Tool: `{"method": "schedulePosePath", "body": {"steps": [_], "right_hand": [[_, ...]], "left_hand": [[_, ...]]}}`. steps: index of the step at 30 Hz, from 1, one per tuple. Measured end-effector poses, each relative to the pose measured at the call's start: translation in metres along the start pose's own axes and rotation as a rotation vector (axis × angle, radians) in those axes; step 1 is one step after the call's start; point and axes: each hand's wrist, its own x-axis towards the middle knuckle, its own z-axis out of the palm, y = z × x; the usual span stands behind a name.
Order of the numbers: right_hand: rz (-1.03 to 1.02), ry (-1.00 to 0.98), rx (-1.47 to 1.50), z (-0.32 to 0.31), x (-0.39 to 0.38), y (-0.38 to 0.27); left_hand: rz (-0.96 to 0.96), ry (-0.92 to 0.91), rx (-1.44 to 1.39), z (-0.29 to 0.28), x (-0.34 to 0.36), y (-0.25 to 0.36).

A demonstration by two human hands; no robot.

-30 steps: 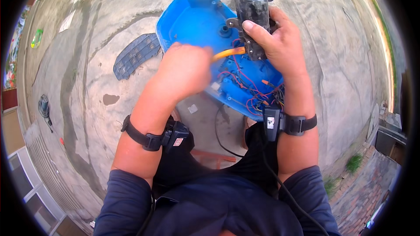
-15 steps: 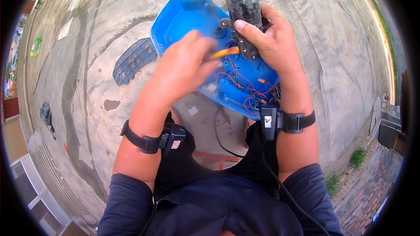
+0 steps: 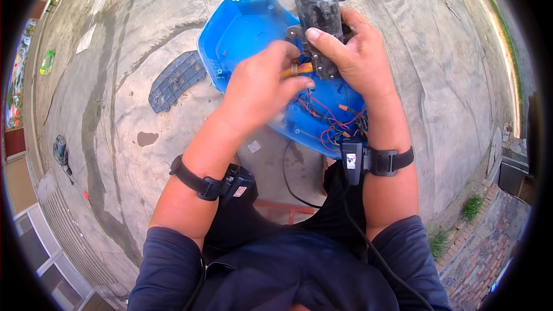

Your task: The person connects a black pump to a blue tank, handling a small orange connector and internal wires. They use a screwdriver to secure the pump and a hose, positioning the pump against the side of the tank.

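My right hand (image 3: 357, 52) grips a dusty black plastic housing (image 3: 318, 8), thumb across its front. The housing has round mounting lugs and small screws along its lower end. From the left, the fingers of my left hand (image 3: 262, 83) close around an orange-yellow screwdriver handle (image 3: 305, 68). Its end meets the housing's lower side; no shaft shows. Beneath both hands lies a blue plastic shell (image 3: 247, 29), open side up. Red and dark wires (image 3: 328, 116) with orange connectors lie in the shell's near right part, partly hidden by my right forearm.
A dark ribbed plastic panel (image 3: 177, 80) lies on the concrete left of the shell. Farther left are a power tool (image 3: 60, 152) and a small red object (image 3: 86, 195). A black cable (image 3: 286, 167) runs between my legs. Grass tufts (image 3: 472, 207) grow by bricks at right.
My left hand has shifted slightly right along the screwdriver handle, and its fingers have closed in nearer the housing. The housing has moved slightly left in my right hand.
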Motion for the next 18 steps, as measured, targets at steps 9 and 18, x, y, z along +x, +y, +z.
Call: {"method": "schedulePosePath", "body": {"steps": [9,18], "right_hand": [[-0.001,0.021,0.024,0.001,-0.001,-0.002],[0.017,0.01,0.036,0.002,0.001,-0.002]], "left_hand": [[0.008,-0.084,-0.164,-0.004,-0.002,-0.011],[-0.009,-0.028,-0.3,0.002,-0.001,-0.009]]}}
